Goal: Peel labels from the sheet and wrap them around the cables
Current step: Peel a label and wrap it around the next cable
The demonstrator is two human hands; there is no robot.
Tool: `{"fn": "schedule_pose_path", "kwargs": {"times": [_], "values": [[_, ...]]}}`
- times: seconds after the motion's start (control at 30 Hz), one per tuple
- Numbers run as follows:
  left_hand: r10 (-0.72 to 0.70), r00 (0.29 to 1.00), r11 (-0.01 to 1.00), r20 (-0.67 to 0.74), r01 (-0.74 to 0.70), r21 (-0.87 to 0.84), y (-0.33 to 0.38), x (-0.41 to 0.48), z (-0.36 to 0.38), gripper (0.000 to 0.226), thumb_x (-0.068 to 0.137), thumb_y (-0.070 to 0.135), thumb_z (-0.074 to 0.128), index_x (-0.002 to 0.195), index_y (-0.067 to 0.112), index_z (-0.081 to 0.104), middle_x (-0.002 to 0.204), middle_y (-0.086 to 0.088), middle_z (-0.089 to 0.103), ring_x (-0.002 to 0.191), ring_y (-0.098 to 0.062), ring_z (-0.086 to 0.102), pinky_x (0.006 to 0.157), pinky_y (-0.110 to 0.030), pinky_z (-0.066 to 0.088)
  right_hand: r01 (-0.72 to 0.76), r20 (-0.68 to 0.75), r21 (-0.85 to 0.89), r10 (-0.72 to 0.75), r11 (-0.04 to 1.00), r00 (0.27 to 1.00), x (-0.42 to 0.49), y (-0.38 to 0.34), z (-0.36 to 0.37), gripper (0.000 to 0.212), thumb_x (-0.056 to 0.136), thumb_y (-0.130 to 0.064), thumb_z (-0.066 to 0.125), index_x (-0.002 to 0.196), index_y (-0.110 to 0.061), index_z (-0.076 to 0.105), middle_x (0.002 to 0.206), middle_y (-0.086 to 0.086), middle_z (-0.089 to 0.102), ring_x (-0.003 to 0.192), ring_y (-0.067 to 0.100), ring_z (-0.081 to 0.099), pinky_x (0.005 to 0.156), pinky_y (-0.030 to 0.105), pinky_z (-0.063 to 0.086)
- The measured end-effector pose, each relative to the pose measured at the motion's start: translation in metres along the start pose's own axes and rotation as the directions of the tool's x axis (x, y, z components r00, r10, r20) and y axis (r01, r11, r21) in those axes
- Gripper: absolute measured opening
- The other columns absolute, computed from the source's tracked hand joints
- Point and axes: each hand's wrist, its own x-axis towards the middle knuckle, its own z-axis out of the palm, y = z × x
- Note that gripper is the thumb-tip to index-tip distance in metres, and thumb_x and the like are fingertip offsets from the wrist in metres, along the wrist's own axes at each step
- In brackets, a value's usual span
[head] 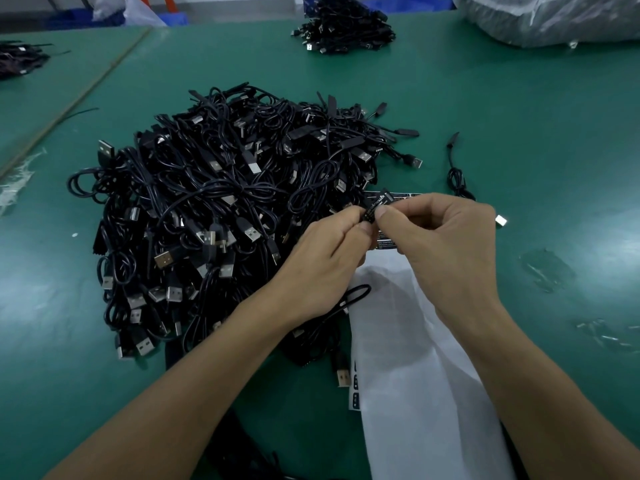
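Two bare forearms reach over a green work table point(519, 133). The left hand point(322, 258) and right hand point(446, 244) meet at the centre, each with thumb and forefinger closed on a small black label with white print point(375, 206); the other fingers are curled in. The label appears folded around a thin black cable (the cable itself is mostly hidden by the fingers). Beneath the hands lies a long white backing sheet point(408, 358), with a few black labels showing at its far end and left edge. To the left sits a large heap of black USB cables point(214, 209). A smaller pile of black cables point(343, 26) lies well apart at the table's far edge.
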Motion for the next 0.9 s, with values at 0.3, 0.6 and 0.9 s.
{"fn": "schedule_pose_path", "kwargs": {"times": [0.3, 0.6, 0.9], "values": [[0.003, 1.0, 1.0, -0.011, -0.003, -0.009, 0.0023, -0.0008, -0.0002, 0.034, 0.096, 0.027, 0.039, 0.063, 0.034, 0.046, 0.065, -0.002, 0.034, 0.06, -0.017, 0.03, 0.054, -0.045, 0.027, -0.03, -0.016, -0.012, 0.03, 0.999, 0.999, 0.0011, -0.0001, -0.0041, 0.018, 0.074, -0.037, 0.087, 0.067, -0.027, 0.074, 0.065, -0.008, 0.073, 0.058, 0.007, 0.065, 0.057, 0.018, 0.051], [-0.001, 1.0, 0.999, -0.005, 0.002, 0.036, 0.0014, -0.0025, -0.002, 0.031, 0.096, 0.021, 0.038, 0.068, 0.026, 0.05, 0.061, 0.009, 0.038, 0.058, -0.01, 0.034, 0.056, -0.029, 0.031, -0.119, 0.062, 0.132, 0.111, 0.984, 0.992, 0.0019, 0.0037, -0.0028, 0.025, 0.078, -0.018, 0.085, 0.099, -0.023, 0.072, 0.076, -0.005, 0.076, 0.07, 0.009, 0.072, 0.067, 0.021, 0.055], [0.063, 0.995, 0.993, -0.077, -0.054, 0.11, 0.0044, 0.0005, -0.001, 0.042, 0.103, 0.039, 0.041, 0.063, 0.03, 0.044, 0.059, 0.012, 0.042, 0.059, -0.011, 0.038, 0.058, -0.034, 0.034, -0.103, 0.128, 0.263, 0.071, 0.959, 0.989, 0.0019, 0.0002, -0.0041, 0.01, 0.089, -0.007, 0.072, 0.082, -0.013, 0.075, 0.067, -0.001, 0.072, 0.058, 0.006, 0.063, 0.054, 0.013, 0.046]]}}
